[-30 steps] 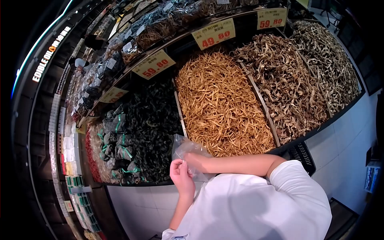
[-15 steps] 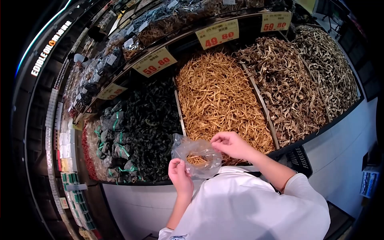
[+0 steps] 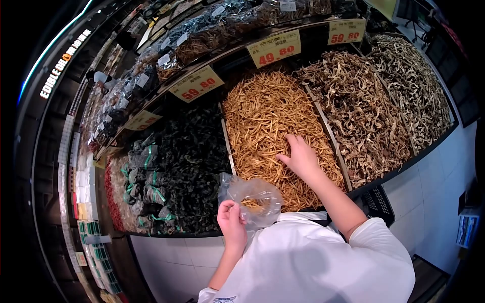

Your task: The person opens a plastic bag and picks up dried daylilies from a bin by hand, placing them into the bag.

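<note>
a clear bag (image 3: 270, 198) gapes open at the near edge of heaped golden dried strips (image 3: 270, 113).

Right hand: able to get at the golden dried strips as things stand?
Looks like yes: the right hand is spread open over the golden dried strips; the plastic bag in the left hand sits off to one side.

With our left hand (image 3: 232, 223) we pinched a clear plastic bag (image 3: 267, 192), its mouth gaping, at the near edge of the golden dried strips (image 3: 268, 111). Our right hand (image 3: 303, 160) was farther over them, thumb spread. We had black dried pieces (image 3: 192, 136) left, brown dried pieces (image 3: 361, 108) right, price signs (image 3: 275, 49) far.
</note>
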